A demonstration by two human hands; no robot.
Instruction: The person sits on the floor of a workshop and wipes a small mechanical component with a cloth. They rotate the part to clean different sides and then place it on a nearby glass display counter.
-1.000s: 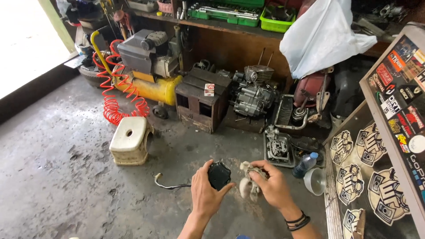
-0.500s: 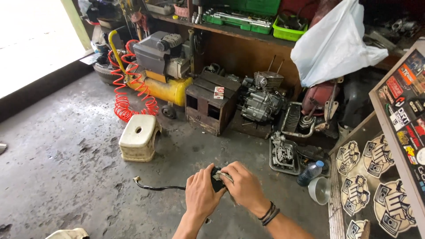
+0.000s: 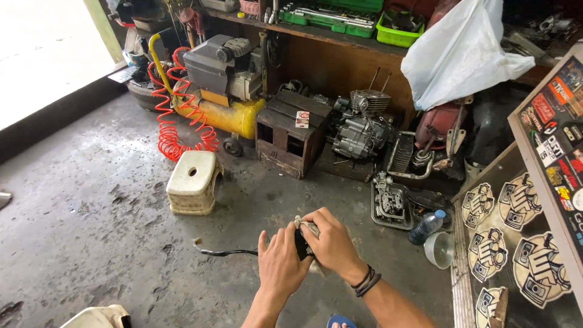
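Both hands clench 1 item: left hand steadies black part, right hand presses rag over it, prob. wiping.

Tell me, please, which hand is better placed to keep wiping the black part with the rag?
Right, probably. The right hand already covers the rag and presses it on the black part, while the left hand cups that part from below and steadies it. Its cable trails left over the floor.

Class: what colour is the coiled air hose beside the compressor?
Red coiled air hose, beside the yellow compressor; head view.
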